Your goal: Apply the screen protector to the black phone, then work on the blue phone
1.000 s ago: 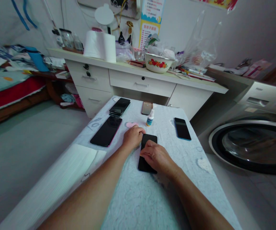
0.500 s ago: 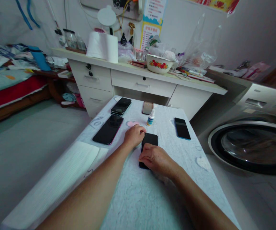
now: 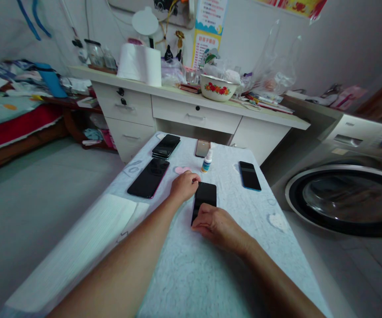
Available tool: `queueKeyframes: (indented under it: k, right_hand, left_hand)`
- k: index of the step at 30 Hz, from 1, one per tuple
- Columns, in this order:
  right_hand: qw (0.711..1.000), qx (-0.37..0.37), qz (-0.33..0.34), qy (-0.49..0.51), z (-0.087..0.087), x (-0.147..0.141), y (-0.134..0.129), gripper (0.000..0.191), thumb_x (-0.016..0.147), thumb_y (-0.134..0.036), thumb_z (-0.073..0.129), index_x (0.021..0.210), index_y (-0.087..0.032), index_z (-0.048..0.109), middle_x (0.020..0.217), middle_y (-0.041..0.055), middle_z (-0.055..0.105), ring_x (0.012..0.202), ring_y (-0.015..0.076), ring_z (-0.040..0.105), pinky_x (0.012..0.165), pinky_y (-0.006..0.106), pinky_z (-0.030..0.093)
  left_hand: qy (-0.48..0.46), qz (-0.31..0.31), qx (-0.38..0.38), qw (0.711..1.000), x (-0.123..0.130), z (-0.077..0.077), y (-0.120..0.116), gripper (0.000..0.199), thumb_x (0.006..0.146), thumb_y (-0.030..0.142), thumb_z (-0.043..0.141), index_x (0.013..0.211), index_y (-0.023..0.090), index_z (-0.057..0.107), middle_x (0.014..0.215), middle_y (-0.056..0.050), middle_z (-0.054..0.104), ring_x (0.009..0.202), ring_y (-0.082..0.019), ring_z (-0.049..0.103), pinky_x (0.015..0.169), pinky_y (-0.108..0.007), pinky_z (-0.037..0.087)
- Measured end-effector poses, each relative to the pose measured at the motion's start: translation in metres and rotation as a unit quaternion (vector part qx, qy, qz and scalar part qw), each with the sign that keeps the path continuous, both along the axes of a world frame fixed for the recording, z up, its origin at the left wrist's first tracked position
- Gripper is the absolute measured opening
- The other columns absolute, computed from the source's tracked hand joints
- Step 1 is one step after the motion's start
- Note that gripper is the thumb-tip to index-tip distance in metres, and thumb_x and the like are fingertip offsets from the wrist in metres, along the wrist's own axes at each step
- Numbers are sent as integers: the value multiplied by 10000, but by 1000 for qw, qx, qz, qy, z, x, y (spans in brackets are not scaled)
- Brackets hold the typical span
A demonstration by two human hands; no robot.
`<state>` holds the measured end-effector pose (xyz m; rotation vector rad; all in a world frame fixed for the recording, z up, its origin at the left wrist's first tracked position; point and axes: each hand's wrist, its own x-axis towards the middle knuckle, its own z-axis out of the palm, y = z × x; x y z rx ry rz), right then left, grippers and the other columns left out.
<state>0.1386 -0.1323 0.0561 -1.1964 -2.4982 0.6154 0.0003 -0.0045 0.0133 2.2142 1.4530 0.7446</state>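
Note:
A black smartphone (image 3: 206, 194) lies screen up on the cloth-covered table, its lower end partly covered by my right hand (image 3: 216, 224). The fingers of that hand are pinched together at the phone's lower left corner; whatever is between them is too small to make out. At the upper left corner, my left hand (image 3: 184, 184) has its fingers curled and closed against the phone's edge. Just beyond stands a small white dropper bottle (image 3: 206, 161) with a blue and yellow label.
Left of my hands are a large dark phone (image 3: 149, 178) and a phone stack (image 3: 166, 145). A gold phone (image 3: 203, 148) lies at the back, a blue-edged phone (image 3: 249, 176) at right. White paper sheets (image 3: 88, 243) lie at the left edge. A washing machine (image 3: 346, 176) stands right.
My right hand has slid down along the phone to its lower left corner, uncovering more of the screen. My left hand stays at the upper corner. The view has shifted slightly.

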Motion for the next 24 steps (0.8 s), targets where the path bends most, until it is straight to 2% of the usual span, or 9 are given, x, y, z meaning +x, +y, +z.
queueKeyframes:
  k: [4, 11, 17, 20, 24]
  right_hand:
    - [998, 6, -44, 35, -7, 3, 3, 149, 881, -179, 565, 876, -218, 709, 852, 4, 585, 737, 97, 551, 642, 203, 418]
    - [989, 44, -135, 33, -19, 9, 12, 148, 877, -200, 571, 904, -219, 716, 871, 19, 583, 739, 110, 567, 680, 231, 437]
    - [982, 59, -180, 15, -20, 12, 15, 161, 870, -179, 568, 883, -213, 726, 860, 33, 591, 755, 126, 573, 692, 240, 446]
    - [981, 63, -182, 15, -19, 13, 15, 166, 868, -165, 566, 888, -211, 724, 864, 33, 592, 767, 129, 575, 698, 241, 442]
    - [987, 55, -151, 19, -19, 12, 13, 149, 867, -175, 575, 882, -212, 719, 861, 21, 588, 737, 112, 567, 671, 231, 429]
  left_hand:
    - [-2, 0, 3, 1000, 0, -1, 1, 231, 789, 182, 488, 864, 221, 703, 927, -16, 635, 843, -141, 586, 714, -240, 423]
    - [-2, 4, -1, 1000, 1, -3, 2, 236, 787, 182, 480, 850, 226, 702, 918, -12, 631, 811, -140, 585, 689, -247, 409]
    - [-3, 3, 0, 1000, 1, -2, 1, 237, 787, 183, 482, 860, 228, 703, 930, -14, 632, 828, -143, 590, 702, -249, 415]
    - [-2, 2, -2, 1000, 1, -1, 1, 238, 786, 177, 484, 863, 227, 704, 935, -15, 633, 834, -143, 592, 720, -249, 424]
    - [-1, 3, -1, 1000, 1, 0, 1, 237, 782, 167, 489, 863, 220, 705, 938, -16, 638, 848, -145, 592, 726, -244, 429]
